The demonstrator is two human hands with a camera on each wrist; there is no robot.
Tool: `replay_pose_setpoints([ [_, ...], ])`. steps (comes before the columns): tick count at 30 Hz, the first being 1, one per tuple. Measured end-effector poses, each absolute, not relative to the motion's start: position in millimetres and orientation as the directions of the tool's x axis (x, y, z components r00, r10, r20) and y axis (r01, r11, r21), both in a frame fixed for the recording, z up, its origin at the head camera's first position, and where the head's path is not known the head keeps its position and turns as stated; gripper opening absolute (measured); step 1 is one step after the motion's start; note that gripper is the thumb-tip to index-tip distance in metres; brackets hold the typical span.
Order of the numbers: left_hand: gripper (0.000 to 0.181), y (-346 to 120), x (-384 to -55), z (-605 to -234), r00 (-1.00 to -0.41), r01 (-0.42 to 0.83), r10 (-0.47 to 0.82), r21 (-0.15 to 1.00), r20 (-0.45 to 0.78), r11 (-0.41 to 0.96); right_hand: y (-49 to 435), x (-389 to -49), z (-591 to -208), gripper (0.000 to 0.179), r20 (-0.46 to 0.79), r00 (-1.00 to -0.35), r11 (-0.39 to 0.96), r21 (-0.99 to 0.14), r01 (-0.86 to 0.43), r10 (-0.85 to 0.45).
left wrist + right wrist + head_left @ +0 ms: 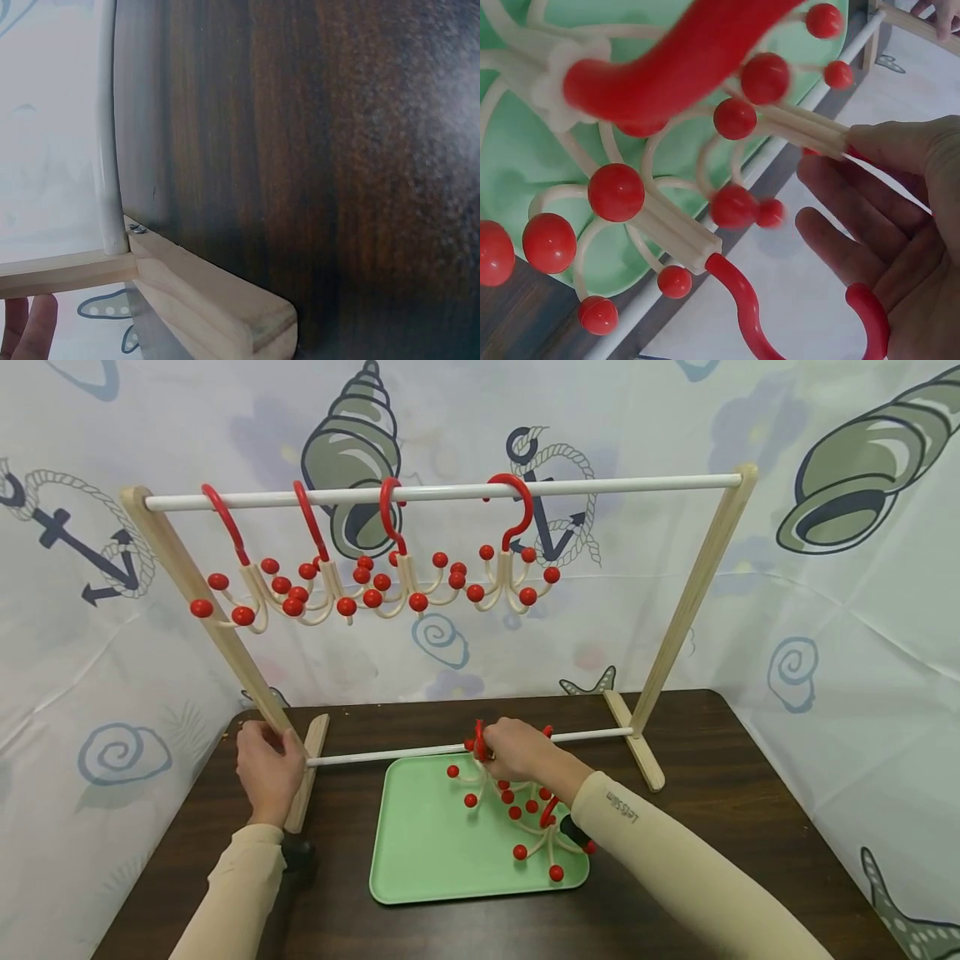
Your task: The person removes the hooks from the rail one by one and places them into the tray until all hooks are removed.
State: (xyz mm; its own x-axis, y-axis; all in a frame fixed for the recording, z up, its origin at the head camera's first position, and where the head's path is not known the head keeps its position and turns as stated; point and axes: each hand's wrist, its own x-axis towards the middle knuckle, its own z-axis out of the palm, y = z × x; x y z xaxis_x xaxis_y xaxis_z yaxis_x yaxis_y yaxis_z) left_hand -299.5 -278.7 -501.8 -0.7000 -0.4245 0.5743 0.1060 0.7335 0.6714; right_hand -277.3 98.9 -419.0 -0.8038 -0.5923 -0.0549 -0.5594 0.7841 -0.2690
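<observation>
My right hand [517,750] pinches a hanger [802,129] between thumb and fingers, near the foot of its red hook. The hanger has curved cream arms tipped with red balls and is over the back of the green tray [420,835]. More such hangers lie on the tray's right side; one [676,229] is beside the held one in the right wrist view, its red hook reaching toward the palm. At the rack's lower left, my left hand [268,772] grips the wooden post [247,668], with fingertips [37,326] showing behind it in the left wrist view.
Several matching hangers [405,572] hang from the white top rail [630,485], grouped left of centre. A lower white rail [390,754] runs behind the tray. The rack's right foot [637,747] stands on the dark wooden table [720,827]. A patterned cloth [465,677] hangs behind.
</observation>
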Motion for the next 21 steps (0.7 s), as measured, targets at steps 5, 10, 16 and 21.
replay_pose_setpoints([
  [5,0.024,-278,-300,-501,-0.69,0.111,-0.426,0.667,0.585,0.737,99,-279,-421,0.026,-0.09,-0.801,0.796,-0.215,-0.565,-0.592],
  [10,0.025,-278,-300,-501,-0.692,0.116,-0.421,0.666,0.587,0.737,99,-277,-419,0.023,-0.11,-0.806,0.811,-0.161,-0.563,-0.582],
  [16,0.025,-277,-299,-500,-0.693,0.111,-0.426,0.67,0.582,0.734,102,-272,-408,0.018,-0.154,-0.818,0.832,-0.075,-0.549,-0.554],
  [21,0.025,-277,-298,-500,-0.699,0.096,-0.432,0.674,0.569,0.732,108,-267,-399,0.023,-0.195,-0.827,0.848,-0.066,-0.525,-0.527],
])
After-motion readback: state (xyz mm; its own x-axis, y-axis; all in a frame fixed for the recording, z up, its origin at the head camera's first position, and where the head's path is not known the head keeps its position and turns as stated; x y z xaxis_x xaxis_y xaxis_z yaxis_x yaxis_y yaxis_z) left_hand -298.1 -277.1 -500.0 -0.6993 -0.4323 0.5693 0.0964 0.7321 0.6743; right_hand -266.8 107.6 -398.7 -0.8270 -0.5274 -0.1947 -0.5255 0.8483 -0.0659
